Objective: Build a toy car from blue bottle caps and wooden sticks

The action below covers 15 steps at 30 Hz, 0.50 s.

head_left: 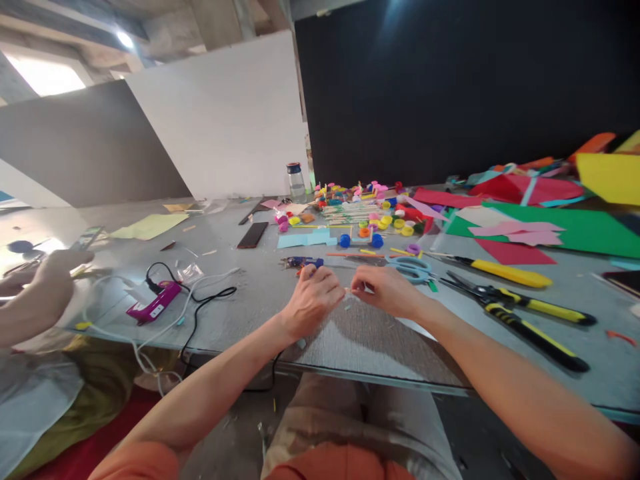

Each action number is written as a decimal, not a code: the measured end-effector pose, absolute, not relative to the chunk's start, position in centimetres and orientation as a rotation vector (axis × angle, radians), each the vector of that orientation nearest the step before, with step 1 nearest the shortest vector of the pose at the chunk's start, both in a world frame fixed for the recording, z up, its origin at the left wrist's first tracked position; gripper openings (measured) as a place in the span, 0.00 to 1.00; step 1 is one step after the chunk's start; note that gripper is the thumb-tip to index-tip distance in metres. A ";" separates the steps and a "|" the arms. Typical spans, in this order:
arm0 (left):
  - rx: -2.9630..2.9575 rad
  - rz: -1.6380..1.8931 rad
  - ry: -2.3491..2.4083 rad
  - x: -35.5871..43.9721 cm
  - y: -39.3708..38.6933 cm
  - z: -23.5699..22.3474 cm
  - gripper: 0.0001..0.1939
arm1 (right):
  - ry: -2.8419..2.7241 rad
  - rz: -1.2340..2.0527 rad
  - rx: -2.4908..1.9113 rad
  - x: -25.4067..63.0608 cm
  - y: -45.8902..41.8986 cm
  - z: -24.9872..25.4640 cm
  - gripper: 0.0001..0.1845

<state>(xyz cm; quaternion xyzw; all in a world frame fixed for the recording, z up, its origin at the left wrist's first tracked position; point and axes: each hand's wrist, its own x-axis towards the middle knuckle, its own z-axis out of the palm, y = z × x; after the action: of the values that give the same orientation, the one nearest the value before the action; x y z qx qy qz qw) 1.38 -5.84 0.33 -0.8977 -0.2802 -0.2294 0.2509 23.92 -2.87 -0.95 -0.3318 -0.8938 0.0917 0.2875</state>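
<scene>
Both of my hands are close together, low over the table (280,320). My left hand (315,300) is closed, with its fingers curled toward the right. Opposite it, my right hand (387,291) is pinched, thumb against fingertips. A tiny pale piece (349,291) shows between the fingertips; its kind is too small to tell, and the fingers hide part of it. Just beyond the left hand lies a dark blue tool (303,262). Light-blue-handled scissors (413,269) lie right behind the right hand. Two blue caps on a small stick assembly (361,241) stand farther back.
To the right lie yellow-and-black pliers (530,327), a yellow cutter (513,272) and coloured paper sheets (600,227). Coloured caps and sticks (355,210) crowd the back. A purple power strip (154,303) with cables lies left, near another person's arm (43,300).
</scene>
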 end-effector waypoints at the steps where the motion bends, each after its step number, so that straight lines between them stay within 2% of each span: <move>1: -2.438 -0.621 -0.758 1.4 -5.8 0.2 0.08 | -2.388 0.244 -0.885 23.9 -2.9 -1.0 0.05; 15: -2.454 -0.754 -0.893 0.5 -5.8 1.0 0.05 | -2.376 0.257 -0.896 24.1 -2.9 -0.6 0.05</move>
<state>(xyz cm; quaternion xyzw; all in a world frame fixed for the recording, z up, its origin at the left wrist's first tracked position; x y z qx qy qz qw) 0.54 -5.82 1.03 -0.8826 -0.3213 -0.2713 0.2100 24.11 -2.92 -0.64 -0.3361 -0.8908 0.0962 0.2902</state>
